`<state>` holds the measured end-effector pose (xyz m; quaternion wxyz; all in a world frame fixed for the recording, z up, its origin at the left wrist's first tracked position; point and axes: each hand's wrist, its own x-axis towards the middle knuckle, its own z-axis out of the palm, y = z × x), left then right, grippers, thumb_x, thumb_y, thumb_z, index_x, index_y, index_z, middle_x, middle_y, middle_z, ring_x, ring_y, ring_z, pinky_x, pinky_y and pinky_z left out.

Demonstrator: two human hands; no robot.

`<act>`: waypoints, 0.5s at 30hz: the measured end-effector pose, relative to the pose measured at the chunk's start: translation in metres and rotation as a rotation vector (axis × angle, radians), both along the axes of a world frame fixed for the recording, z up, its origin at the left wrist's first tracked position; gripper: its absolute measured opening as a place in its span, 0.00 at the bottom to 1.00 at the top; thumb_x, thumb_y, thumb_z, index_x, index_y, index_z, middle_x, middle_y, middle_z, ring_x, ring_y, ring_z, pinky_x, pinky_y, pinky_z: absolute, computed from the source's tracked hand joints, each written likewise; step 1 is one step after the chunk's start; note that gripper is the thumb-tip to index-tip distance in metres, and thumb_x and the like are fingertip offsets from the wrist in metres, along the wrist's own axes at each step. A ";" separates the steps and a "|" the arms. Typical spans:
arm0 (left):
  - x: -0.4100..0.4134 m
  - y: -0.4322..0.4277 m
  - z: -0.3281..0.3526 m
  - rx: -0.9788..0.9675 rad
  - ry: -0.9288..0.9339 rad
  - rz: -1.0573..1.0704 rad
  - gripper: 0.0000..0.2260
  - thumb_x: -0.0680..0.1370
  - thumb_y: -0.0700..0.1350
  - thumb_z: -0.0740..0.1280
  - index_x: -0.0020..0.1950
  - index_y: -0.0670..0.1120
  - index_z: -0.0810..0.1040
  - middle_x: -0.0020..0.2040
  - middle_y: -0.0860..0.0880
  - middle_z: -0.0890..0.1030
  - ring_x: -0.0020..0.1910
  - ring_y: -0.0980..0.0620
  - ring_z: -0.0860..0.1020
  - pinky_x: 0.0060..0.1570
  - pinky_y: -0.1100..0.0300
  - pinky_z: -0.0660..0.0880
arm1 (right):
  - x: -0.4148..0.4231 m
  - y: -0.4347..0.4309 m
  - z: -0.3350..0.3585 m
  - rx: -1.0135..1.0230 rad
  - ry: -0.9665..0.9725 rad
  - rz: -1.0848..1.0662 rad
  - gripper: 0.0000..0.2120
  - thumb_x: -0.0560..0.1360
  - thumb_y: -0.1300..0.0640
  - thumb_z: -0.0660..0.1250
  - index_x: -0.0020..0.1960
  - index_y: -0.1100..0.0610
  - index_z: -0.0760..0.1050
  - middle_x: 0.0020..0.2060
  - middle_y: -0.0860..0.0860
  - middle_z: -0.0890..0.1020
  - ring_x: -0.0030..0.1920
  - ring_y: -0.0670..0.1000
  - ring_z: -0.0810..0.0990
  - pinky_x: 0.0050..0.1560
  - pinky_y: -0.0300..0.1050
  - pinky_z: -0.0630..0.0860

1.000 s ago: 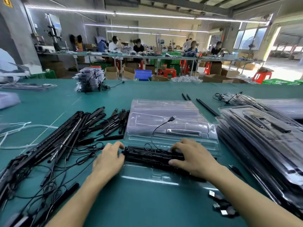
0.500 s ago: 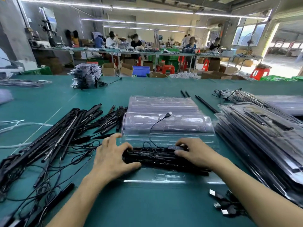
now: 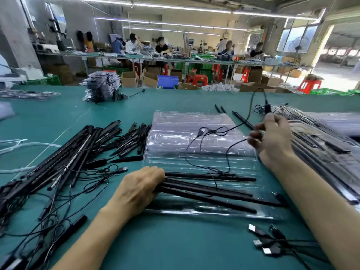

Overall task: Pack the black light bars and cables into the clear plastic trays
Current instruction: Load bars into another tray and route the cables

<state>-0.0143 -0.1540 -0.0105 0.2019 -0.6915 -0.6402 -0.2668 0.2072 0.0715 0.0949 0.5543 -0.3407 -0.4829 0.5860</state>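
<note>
Left hand (image 3: 140,190) curls over the near-left ends of several black light bars (image 3: 206,191), gripping them where they lie fanned across the front clear plastic tray (image 3: 214,213). Right hand (image 3: 272,139) is lifted above the table, its fingers pinching a thin black cable (image 3: 227,158) that loops up past an inline switch (image 3: 267,109) and trails down to the bars. A USB plug (image 3: 201,131) lies over the stack of empty trays (image 3: 194,119) just behind. Loose bars and tangled leads (image 3: 68,156) are heaped to the left and filled trays (image 3: 321,152) stacked to the right, all on a green-topped table (image 3: 175,248). Beyond it, workers sit at a long bench (image 3: 175,60) among cardboard boxes (image 3: 150,78) and red stools (image 3: 309,85), under ceiling strip lights (image 3: 175,7).
</note>
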 end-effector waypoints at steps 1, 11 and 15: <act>-0.001 -0.001 -0.002 0.032 -0.033 0.016 0.07 0.74 0.46 0.63 0.47 0.50 0.65 0.35 0.49 0.76 0.31 0.47 0.73 0.28 0.57 0.71 | 0.005 0.004 0.003 0.005 0.033 -0.035 0.04 0.83 0.52 0.58 0.51 0.51 0.68 0.39 0.51 0.72 0.27 0.45 0.73 0.25 0.39 0.72; -0.012 -0.006 -0.012 0.004 -0.175 0.397 0.15 0.73 0.45 0.76 0.58 0.50 0.79 0.48 0.51 0.77 0.45 0.44 0.79 0.33 0.50 0.78 | 0.032 0.015 0.016 0.464 -0.073 -0.546 0.15 0.81 0.60 0.60 0.47 0.39 0.76 0.50 0.40 0.78 0.45 0.45 0.78 0.41 0.40 0.79; -0.015 -0.010 -0.011 -0.032 -0.111 0.473 0.18 0.66 0.43 0.81 0.50 0.47 0.79 0.44 0.50 0.75 0.41 0.45 0.75 0.27 0.53 0.76 | 0.029 0.015 0.001 0.492 -0.487 -0.376 0.17 0.80 0.63 0.60 0.46 0.45 0.82 0.49 0.45 0.83 0.34 0.46 0.78 0.33 0.43 0.78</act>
